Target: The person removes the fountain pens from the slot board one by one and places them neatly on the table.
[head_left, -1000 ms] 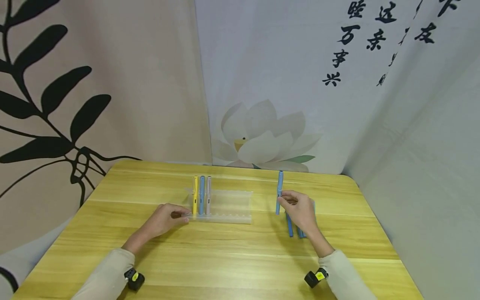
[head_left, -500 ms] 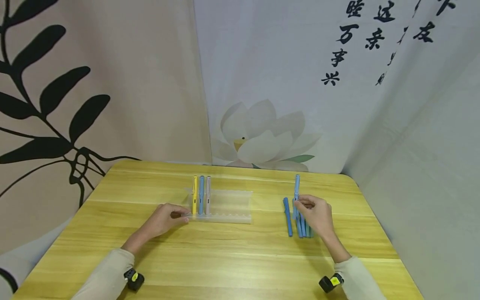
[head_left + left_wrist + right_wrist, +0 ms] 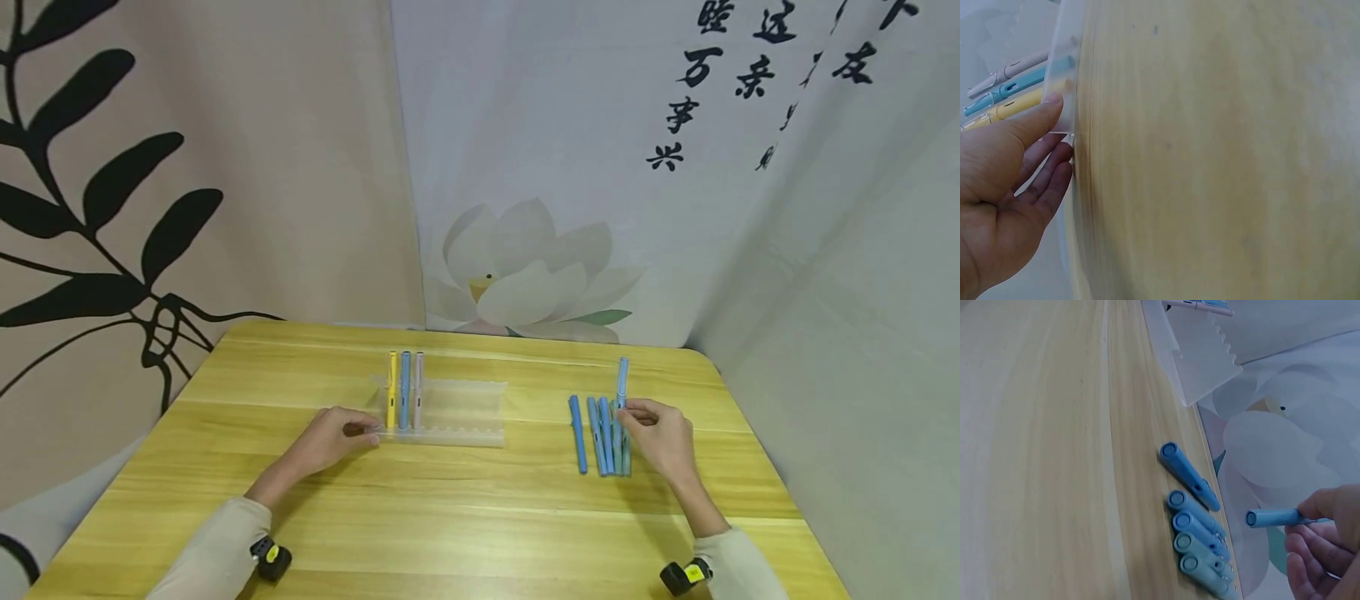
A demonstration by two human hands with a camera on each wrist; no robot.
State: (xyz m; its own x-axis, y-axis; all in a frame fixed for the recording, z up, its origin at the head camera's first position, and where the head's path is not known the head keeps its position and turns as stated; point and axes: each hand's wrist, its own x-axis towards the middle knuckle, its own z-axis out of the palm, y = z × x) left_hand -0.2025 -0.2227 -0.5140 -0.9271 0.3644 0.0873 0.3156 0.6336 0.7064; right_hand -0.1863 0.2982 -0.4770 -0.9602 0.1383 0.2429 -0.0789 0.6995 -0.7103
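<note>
My left hand (image 3: 333, 435) pinches the near left corner of a clear plastic pen rack (image 3: 465, 412), thumb on top in the left wrist view. At the rack's left end stand a yellow pen (image 3: 392, 396), a blue pen (image 3: 405, 396) and a pale pinkish-grey pen (image 3: 418, 396). My right hand (image 3: 662, 437) holds a light blue pen (image 3: 622, 379) near-upright between thumb and fingers, over the right end of a row of capped pens. That row has blue pens (image 3: 597, 437) and greenish ones (image 3: 1202, 575) side by side. A darker blue pen (image 3: 578, 435) lies apart, left of them.
The wooden table (image 3: 450, 517) runs back to a curtain (image 3: 540, 167) printed with a lotus and writing. Another hanging cloth with a dark leaf print (image 3: 300, 167) is at left. Bare wood lies between rack and loose pens.
My right hand has moved right with the light blue pen, from left of the row to its right end, uncovering the pens on the table. The left hand and rack stay put.
</note>
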